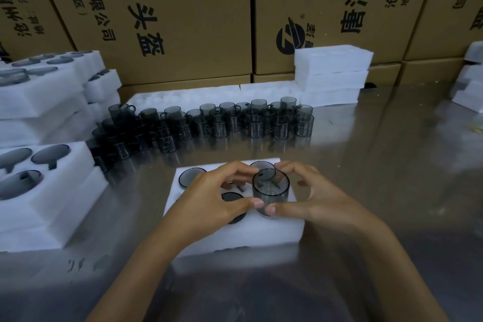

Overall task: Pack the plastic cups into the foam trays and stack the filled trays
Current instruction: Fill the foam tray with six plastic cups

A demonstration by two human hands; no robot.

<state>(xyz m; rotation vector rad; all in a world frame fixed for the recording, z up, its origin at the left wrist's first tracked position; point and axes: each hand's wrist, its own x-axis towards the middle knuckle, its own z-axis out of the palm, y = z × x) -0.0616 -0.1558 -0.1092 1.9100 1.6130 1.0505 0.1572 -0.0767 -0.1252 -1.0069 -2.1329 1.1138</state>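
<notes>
A white foam tray (pixel 235 232) lies on the steel table (pixel 379 165) directly in front of the person, its round pockets partly filled: a smoky grey cup sits sunk in the far-left pocket (pixel 191 177), another shows in the far pocket behind the fingers (pixel 262 166), and a dark rim is visible in a nearer pocket between the hands (pixel 232 196); the other pockets are hidden by the hands. Over the near-right part of this tray the person holds one translucent grey cup (pixel 271 191) upright, mouth up. The left hand (pixel 217 196) comes in from the left, with its thumb tip against the cup's near wall and its fingers arched over toward the far rim. The right hand (pixel 313 198) mirrors it from the right, thumb tip on the near wall and fingers curled round the far side, so the two hands close on the cup together, thumbs almost meeting. Whether the cup's base already sits in a pocket cannot be told. To the left, a filled tray (pixel 52 191) holding grey cups lies on top of another tray, and farther back on the left stands a taller stack of filled trays (pixel 44 91). Across the middle of the table a crowd of loose cups (pixel 209 123) stands in short piles, with more foam lying behind it. At the far right of that row rises a stack of empty trays (pixel 332 73), and cardboard boxes (pixel 183 8) with printed characters wall off the back.
</notes>
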